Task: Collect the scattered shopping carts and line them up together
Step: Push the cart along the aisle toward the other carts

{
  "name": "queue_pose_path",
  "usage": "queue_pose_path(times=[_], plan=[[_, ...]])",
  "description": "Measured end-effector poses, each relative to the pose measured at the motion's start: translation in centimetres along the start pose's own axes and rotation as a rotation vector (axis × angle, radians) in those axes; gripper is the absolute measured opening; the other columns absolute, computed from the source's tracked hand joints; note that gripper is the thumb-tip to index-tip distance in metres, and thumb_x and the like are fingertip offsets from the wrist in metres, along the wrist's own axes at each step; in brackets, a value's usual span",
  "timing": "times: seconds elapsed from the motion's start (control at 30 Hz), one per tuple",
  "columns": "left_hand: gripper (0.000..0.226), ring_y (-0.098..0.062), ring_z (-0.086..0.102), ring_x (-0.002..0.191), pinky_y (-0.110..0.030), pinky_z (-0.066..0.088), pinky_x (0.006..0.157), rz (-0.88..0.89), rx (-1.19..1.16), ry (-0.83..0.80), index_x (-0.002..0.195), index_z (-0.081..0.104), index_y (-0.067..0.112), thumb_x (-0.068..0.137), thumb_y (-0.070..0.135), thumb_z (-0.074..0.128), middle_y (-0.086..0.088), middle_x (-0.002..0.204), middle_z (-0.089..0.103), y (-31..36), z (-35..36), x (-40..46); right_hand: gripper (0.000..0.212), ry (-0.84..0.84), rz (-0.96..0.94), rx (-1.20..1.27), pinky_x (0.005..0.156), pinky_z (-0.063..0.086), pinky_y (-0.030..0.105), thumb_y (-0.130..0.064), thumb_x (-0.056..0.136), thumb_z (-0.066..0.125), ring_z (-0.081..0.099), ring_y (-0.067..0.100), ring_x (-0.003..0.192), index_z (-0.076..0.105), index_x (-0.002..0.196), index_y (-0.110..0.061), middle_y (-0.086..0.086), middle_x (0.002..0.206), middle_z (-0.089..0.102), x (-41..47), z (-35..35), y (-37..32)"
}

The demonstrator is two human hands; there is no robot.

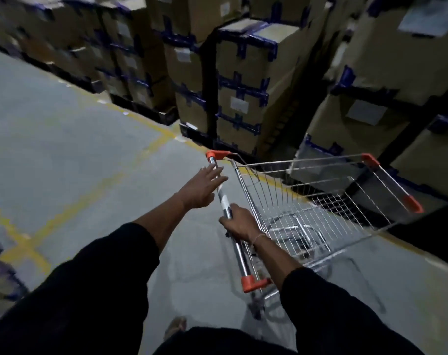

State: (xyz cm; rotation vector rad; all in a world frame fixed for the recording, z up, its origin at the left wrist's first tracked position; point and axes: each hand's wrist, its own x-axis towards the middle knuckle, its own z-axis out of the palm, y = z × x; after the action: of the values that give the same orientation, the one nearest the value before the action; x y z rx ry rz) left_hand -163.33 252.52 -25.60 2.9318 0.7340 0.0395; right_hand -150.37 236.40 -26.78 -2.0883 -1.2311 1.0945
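- Black sleeves point(95, 290) are filling the bottom of the view, nearest the camera; a foot point(175, 326) is showing between them on the grey floor point(51, 139).
- Right hand point(239, 222) is curling round the handle bar point(224, 201) of the shopping cart point(320, 208), gripping it near its middle.
- Left hand point(201, 187) is hovering just beside the far stretch of the handle bar, fingers straight and spread, holding nothing; whether the fingertips are touching the bar cannot be told.
- Shopping cart is standing on the floor just ahead of the person, its wire basket carrying nothing, orange caps point(255, 283) marking the handle ends.
- Stacked cardboard boxes point(243, 80) are rising beyond the cart's far side, near it; yellow floor lines point(72, 203) are running to the left of the cart.
- Handling judgement: the cart is looking rigid, light while unloaded and free-rolling on castors, so it is likely swinging easily; taking hold on the handle bar with both hands spaced apart is looking best for steering.
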Motion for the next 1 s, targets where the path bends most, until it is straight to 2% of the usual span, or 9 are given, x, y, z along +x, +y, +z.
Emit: queue_pose_path(times=[0.1, 0.23, 0.33, 0.4, 0.47, 0.57, 0.67, 0.8, 1.0], plan=[[0.053, -0.046, 0.035, 0.147, -0.06, 0.026, 0.119, 0.192, 0.043, -0.047, 0.133, 0.062, 0.01, 0.082, 0.016, 0.078, -0.022, 0.144, 0.055, -2.0, 0.0, 1.8, 0.015, 0.002, 0.188, 0.227, 0.043, 0.046, 0.03, -0.016, 0.093, 0.049, 0.06, 0.028, 0.053, 0.049, 0.108, -0.011, 0.02, 0.085, 0.064, -1.3, 1.5, -2.4], [0.033, -0.036, 0.057, 0.112, -0.058, 0.037, 0.111, 0.412, 0.036, 0.019, 0.108, 0.064, 0.016, 0.083, 0.029, 0.08, -0.012, 0.105, 0.064, -3.4, 0.4, 3.3, 0.035, 0.098, 0.339, 0.355, 0.055, 0.061, 0.048, -0.026, 0.074, 0.055, 0.072, 0.035, 0.065, 0.062, 0.104, -0.01, 0.017, 0.087, 0.071, -0.6, 2.8, -2.2], [0.031, -0.034, 0.059, 0.086, -0.052, 0.045, 0.096, 0.522, 0.005, 0.028, 0.098, 0.061, 0.016, 0.083, 0.038, 0.078, -0.01, 0.089, 0.063, -3.2, 0.5, 3.8, 0.023, 0.169, 0.421, 0.336, 0.039, 0.043, 0.019, -0.015, 0.087, 0.058, 0.057, 0.009, 0.037, 0.065, 0.106, -0.004, 0.005, 0.067, 0.066, -3.0, 2.5, -3.6], [0.033, -0.033, 0.06, 0.078, -0.043, 0.046, 0.083, 0.58, 0.018, 0.004, 0.094, 0.06, 0.017, 0.082, 0.044, 0.076, -0.009, 0.085, 0.064, -2.6, 0.7, 4.0, 0.012, 0.208, 0.467, 0.316, 0.034, 0.032, 0.014, -0.015, 0.095, 0.061, 0.05, 0.004, 0.032, 0.064, 0.103, -0.007, -0.006, 0.052, 0.061, -4.4, 2.4, -3.3], [0.035, -0.032, 0.063, 0.074, -0.037, 0.037, 0.07, 0.607, 0.011, -0.001, 0.092, 0.061, 0.019, 0.083, 0.05, 0.074, -0.007, 0.082, 0.067, -1.7, 1.2, 3.8, 0.019, 0.234, 0.5, 0.258, 0.035, 0.032, 0.015, -0.029, 0.093, 0.07, 0.051, 0.008, 0.037, 0.066, 0.098, -0.012, -0.006, 0.057, 0.062, -5.5, 2.2, -2.8], [0.032, -0.03, 0.069, 0.081, -0.037, 0.034, 0.072, 0.566, 0.062, -0.052, 0.092, 0.065, 0.023, 0.086, 0.055, 0.068, -0.002, 0.085, 0.071, 0.9, 2.1, 2.7, 0.031, 0.211, 0.573, 0.129, 0.041, 0.038, 0.019, -0.046, 0.087, 0.076, 0.053, 0.013, 0.046, 0.064, 0.083, -0.018, 0.0, 0.069, 0.063, -7.2, 2.1, -1.6], [0.031, -0.028, 0.072, 0.092, -0.034, 0.045, 0.075, 0.514, 0.213, -0.123, 0.096, 0.068, 0.022, 0.086, 0.05, 0.064, -0.003, 0.093, 0.074, 4.6, 2.6, 1.6, 0.045, 0.209, 0.65, -0.08, 0.061, 0.055, 0.032, -0.059, 0.077, 0.077, 0.07, 0.021, 0.069, 0.071, 0.096, -0.018, 0.002, 0.088, 0.074, -9.6, 1.7, -0.1], [0.028, -0.03, 0.072, 0.089, -0.033, 0.045, 0.069, 0.508, 0.266, -0.206, 0.099, 0.07, 0.019, 0.085, 0.043, 0.064, -0.003, 0.094, 0.074, 10.4, 2.7, -0.2, 0.05, 0.218, 0.784, -0.273, 0.069, 0.051, 0.029, -0.057, 0.077, 0.074, 0.069, 0.026, 0.088, 0.073, 0.109, -0.018, 0.006, 0.108, 0.074, -13.3, 0.5, 2.4], [0.024, -0.025, 0.064, 0.071, -0.029, 0.043, 0.063, 0.594, 0.288, -0.186, 0.099, 0.071, 0.02, 0.087, 0.038, 0.06, -0.001, 0.085, 0.072, 15.6, 4.0, -2.0, 0.048, 0.231, 0.905, -0.284, 0.074, 0.048, 0.029, -0.054, 0.077, 0.078, 0.066, 0.026, 0.089, 0.074, 0.111, -0.019, 0.004, 0.11, 0.074, -17.6, 0.0, 5.5]])
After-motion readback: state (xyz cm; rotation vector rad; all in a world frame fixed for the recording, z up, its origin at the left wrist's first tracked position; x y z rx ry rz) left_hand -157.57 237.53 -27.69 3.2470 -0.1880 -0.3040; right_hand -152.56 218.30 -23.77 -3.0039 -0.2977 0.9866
